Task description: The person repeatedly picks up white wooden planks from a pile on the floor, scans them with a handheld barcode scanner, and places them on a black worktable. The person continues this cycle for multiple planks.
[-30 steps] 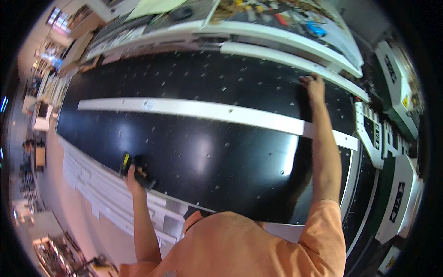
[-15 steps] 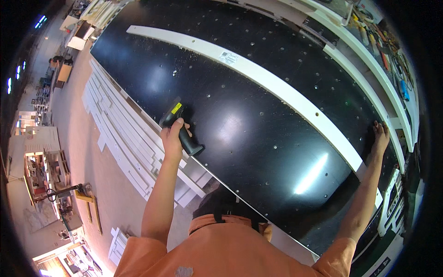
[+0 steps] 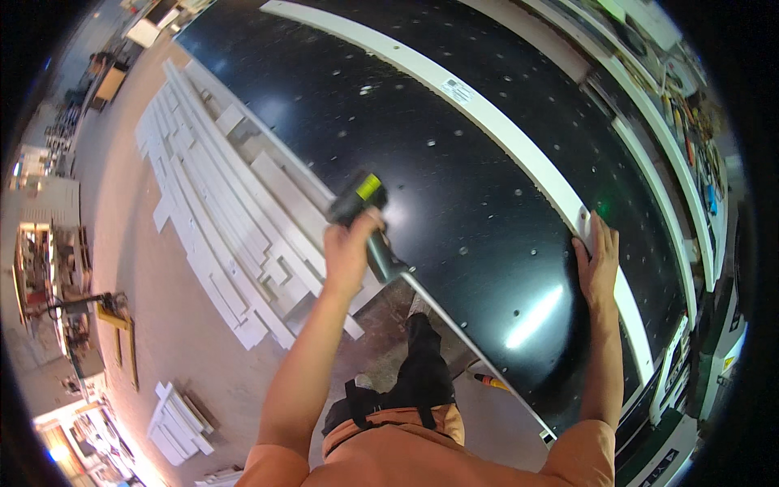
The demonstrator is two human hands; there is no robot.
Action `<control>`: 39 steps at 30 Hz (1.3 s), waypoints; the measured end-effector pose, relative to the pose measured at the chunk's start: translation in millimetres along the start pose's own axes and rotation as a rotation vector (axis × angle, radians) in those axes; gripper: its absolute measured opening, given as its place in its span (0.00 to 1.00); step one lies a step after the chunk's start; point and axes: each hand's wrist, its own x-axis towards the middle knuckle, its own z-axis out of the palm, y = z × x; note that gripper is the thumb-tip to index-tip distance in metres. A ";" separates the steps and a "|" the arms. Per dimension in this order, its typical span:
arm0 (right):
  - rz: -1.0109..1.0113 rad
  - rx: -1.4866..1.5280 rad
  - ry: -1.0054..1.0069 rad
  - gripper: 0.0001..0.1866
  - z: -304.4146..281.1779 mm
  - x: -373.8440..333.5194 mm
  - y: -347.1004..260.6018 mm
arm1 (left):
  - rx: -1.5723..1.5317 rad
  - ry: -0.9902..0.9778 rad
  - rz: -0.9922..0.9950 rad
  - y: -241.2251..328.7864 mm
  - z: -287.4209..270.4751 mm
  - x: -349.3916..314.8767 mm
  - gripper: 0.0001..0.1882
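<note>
A black handheld scanner (image 3: 383, 254) with a bright yellow-green label is in my left hand (image 3: 349, 252), its fingers wrapped round the grip. It hangs above the near edge of the black tabletop (image 3: 479, 195), slightly blurred. Across that dotted dark surface lies a long white board strip (image 3: 519, 146) with a printed label (image 3: 457, 89) towards its far end. Near the strip's closer part, my right hand (image 3: 599, 260) straddles it, thumb on one edge and fingers over the other.
Stacked white boards (image 3: 219, 219) lie to the left, below the table edge. Smaller white pieces (image 3: 177, 426) rest on the floor. Beyond the table, hand tools (image 3: 690, 146) crowd the right side. A yellow pallet jack (image 3: 118, 325) stands far left.
My right hand has come from the table's far right side onto the white strip. My left hand has shifted rightward in the view with the scanner, and the view itself has moved.
</note>
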 end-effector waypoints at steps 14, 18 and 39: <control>-0.473 0.200 -0.465 0.40 -79.2 -339.9 -304.5 | -0.121 -0.162 0.045 -89.6 -260.7 -353.5 0.15; -0.727 0.426 -0.586 0.40 -84.6 -443.8 -415.9 | -0.174 0.031 0.153 -79.7 -374.5 -427.8 0.15; -1.979 0.588 -0.500 0.43 -50.8 -632.9 -961.6 | -0.122 1.119 0.774 -75.0 -732.8 -812.1 0.18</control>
